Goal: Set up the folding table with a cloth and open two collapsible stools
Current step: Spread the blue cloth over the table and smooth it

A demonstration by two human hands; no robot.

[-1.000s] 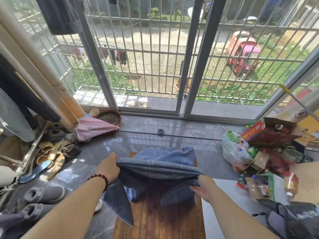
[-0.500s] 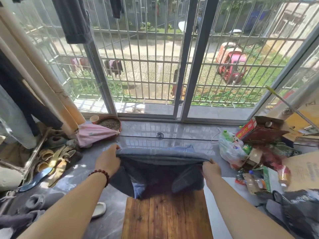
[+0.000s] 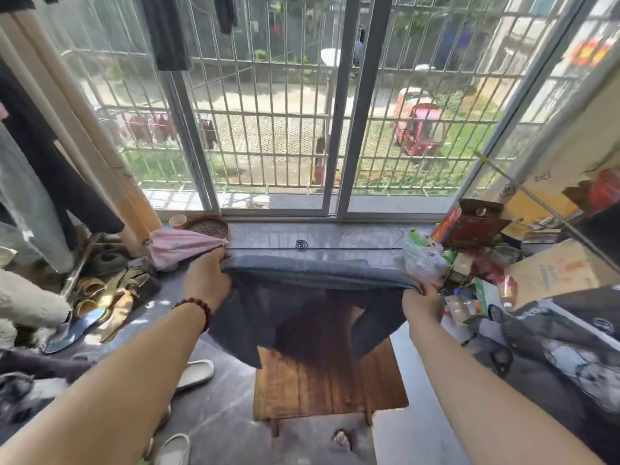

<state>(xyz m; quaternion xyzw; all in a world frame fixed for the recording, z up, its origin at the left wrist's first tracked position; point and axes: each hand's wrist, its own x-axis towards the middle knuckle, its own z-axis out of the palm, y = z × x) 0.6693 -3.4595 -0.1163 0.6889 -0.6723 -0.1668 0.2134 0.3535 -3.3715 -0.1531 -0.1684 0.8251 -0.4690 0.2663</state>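
Observation:
A grey-blue cloth [image 3: 312,307] hangs stretched between my two hands above the small wooden folding table [image 3: 328,387]. My left hand [image 3: 206,278], with a bead bracelet at the wrist, grips the cloth's left top edge. My right hand [image 3: 421,302] grips its right top edge. The cloth droops in the middle and covers the far half of the slatted tabletop; the near half shows bare. No stools are in view.
Shoes and sandals [image 3: 107,297] lie on the floor at left, with a pink umbrella [image 3: 181,246] and a clay dish [image 3: 209,228] behind. Bags, bottles and boxes [image 3: 459,260] pile up at right. A barred sliding window [image 3: 335,129] stands ahead. White slippers [image 3: 196,372] lie near my feet.
Both hands have lifted the cloth off the table and pulled it wider apart, so it now hangs spread above the tabletop. The view has tilted up.

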